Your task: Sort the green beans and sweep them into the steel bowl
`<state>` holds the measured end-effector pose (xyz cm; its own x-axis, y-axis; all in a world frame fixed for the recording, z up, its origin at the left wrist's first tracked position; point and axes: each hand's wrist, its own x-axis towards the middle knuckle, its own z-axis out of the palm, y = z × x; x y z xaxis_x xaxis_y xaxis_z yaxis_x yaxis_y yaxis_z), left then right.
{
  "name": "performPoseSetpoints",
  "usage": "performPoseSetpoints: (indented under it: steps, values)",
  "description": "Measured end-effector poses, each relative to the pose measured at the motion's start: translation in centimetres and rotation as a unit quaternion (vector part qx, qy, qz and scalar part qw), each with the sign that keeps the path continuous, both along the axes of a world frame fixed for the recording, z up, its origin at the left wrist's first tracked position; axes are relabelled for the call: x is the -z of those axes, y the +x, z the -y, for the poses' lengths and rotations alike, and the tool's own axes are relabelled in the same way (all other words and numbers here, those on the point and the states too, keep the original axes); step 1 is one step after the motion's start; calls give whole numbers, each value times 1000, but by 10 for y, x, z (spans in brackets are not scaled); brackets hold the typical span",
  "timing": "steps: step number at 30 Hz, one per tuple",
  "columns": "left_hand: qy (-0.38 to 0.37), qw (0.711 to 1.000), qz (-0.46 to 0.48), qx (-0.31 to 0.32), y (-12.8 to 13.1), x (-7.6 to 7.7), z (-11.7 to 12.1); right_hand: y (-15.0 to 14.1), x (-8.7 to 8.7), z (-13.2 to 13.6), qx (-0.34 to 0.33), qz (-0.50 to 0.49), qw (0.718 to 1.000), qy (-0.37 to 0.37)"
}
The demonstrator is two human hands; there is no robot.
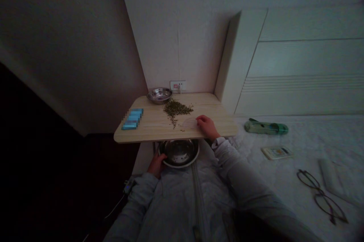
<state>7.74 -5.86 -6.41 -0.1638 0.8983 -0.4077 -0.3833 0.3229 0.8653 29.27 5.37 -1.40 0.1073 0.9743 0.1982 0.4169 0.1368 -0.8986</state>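
My left hand (157, 163) grips the left rim of a metal bowl (179, 161) that is held at my lap, just under the table's front edge. A few small specks lie inside this bowl. On the wooden tabletop (148, 128) my right hand (205, 125) is closed, its fingers pinching what looks like a thin translucent sheet (189, 122). Left of and behind that sheet spreads a pile of small greenish-brown grains (176, 108), with some loose ones trailing toward the front edge. Behind the pile, at the back left, stands a second metal bowl (159, 95).
A blurred-out blue item (132, 119) lies on the table's left side. The wall socket (178, 85) is behind the table. On the bed to the right are a green bottle (266, 127), a phone (276, 152) and eyeglasses (321, 194). A white cable (114, 206) hangs at lower left.
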Motion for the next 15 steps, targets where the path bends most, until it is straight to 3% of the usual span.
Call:
performPoseSetpoints:
  steps: [15]
  values:
    - [-5,1000,10,-3,0,-1,0,-2,0,1,-21,21,1000,6]
